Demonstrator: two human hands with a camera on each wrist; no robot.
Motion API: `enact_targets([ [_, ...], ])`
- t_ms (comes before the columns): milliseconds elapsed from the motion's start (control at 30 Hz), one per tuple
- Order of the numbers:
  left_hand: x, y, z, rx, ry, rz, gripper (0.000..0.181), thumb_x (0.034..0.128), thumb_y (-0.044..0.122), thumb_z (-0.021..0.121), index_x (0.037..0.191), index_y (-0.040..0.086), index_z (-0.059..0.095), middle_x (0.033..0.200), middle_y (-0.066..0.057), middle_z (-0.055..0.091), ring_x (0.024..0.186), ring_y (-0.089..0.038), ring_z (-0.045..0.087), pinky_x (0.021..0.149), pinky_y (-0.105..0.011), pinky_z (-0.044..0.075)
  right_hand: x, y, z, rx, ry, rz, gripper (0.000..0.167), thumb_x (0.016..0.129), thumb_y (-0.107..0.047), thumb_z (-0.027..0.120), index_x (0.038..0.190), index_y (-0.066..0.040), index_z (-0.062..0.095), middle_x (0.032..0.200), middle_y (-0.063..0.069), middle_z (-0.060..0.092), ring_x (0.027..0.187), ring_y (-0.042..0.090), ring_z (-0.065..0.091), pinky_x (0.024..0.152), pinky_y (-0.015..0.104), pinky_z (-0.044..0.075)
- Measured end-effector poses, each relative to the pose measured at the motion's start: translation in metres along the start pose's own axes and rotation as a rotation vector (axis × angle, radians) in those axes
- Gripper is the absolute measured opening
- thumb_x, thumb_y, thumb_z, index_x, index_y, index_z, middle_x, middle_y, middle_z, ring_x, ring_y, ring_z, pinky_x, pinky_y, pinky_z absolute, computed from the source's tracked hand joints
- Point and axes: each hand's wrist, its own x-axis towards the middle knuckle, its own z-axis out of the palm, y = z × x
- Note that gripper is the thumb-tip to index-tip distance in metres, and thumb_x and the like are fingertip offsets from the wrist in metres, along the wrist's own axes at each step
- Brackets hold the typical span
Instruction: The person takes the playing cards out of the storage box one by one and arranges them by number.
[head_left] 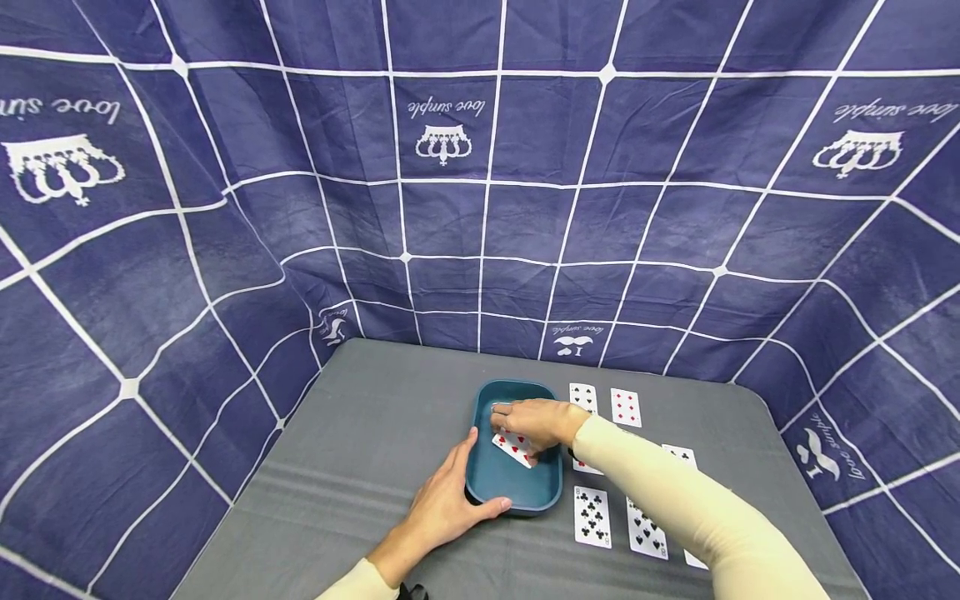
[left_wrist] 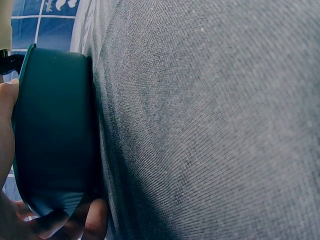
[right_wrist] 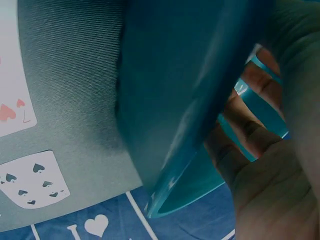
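Note:
A teal plastic tray (head_left: 513,503) with rounded corners stands on the grey cloth. My left hand (head_left: 442,493) holds its near left corner, thumb at the near rim and fingers along the left side; the left wrist view shows fingertips (left_wrist: 96,220) curled about the tray wall (left_wrist: 55,130). My right hand (head_left: 534,419) reaches inside the tray, fingers at one side and thumb at the other of a playing card with red hearts (head_left: 512,451). Another white edge shows beneath those fingers. The right wrist view has my right hand (right_wrist: 265,185) over the rim, its card hidden.
Right of the tray several playing cards lie face up, among them a clubs card (head_left: 592,517), a spades card (head_left: 647,533) and a red diamonds card (head_left: 626,407). My right sleeve covers some. Blue cloth walls (head_left: 525,217) with white lines enclose the table.

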Motion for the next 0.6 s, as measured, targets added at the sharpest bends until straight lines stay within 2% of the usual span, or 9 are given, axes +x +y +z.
enact_targets([
  [133,0.000,0.000,0.000,0.001,-0.008,-0.007,0.130,0.0872,0.071,0.095,0.186,0.019,0.029,0.182,-0.015,0.051,0.151,-0.047,0.067,0.110,-0.074,0.060,-0.003,0.002,0.000,0.051,0.006,0.023,0.083,0.079,-0.037,0.112,0.145,-0.023,0.065,0.140,-0.003,0.068,0.094,0.008,0.069,0.093,0.030,0.065],
  [300,0.000,0.000,0.000,0.003,-0.012,-0.006,0.130,0.0878,0.071,0.095,0.187,0.019,0.028,0.182,-0.015,0.050,0.154,-0.048,0.065,0.112,-0.075,0.059,-0.008,0.003,-0.002,0.083,0.008,0.005,0.080,0.084,-0.035,0.108,0.151,-0.032,0.064,0.142,0.002,0.064,0.085,0.007,0.063,0.083,0.028,0.063],
  [467,0.000,0.001,-0.001,0.007,-0.005,0.003,0.130,0.0878,0.070,0.095,0.187,0.018,0.028,0.181,-0.016,0.051,0.153,-0.048,0.066,0.112,-0.074,0.060,-0.012,0.002,-0.004,0.088,0.017,-0.027,0.079,0.086,-0.035,0.106,0.154,-0.035,0.066,0.147,0.008,0.062,0.087,0.005,0.063,0.084,0.024,0.062],
  [600,-0.001,0.001,-0.001,0.008,-0.006,0.001,0.130,0.0880,0.070,0.095,0.186,0.018,0.029,0.181,-0.017,0.051,0.148,-0.048,0.069,0.111,-0.074,0.060,-0.014,0.001,-0.002,0.084,0.031,-0.030,0.082,0.087,-0.037,0.105,0.158,-0.038,0.064,0.149,0.007,0.060,0.089,0.002,0.063,0.084,0.020,0.061],
])
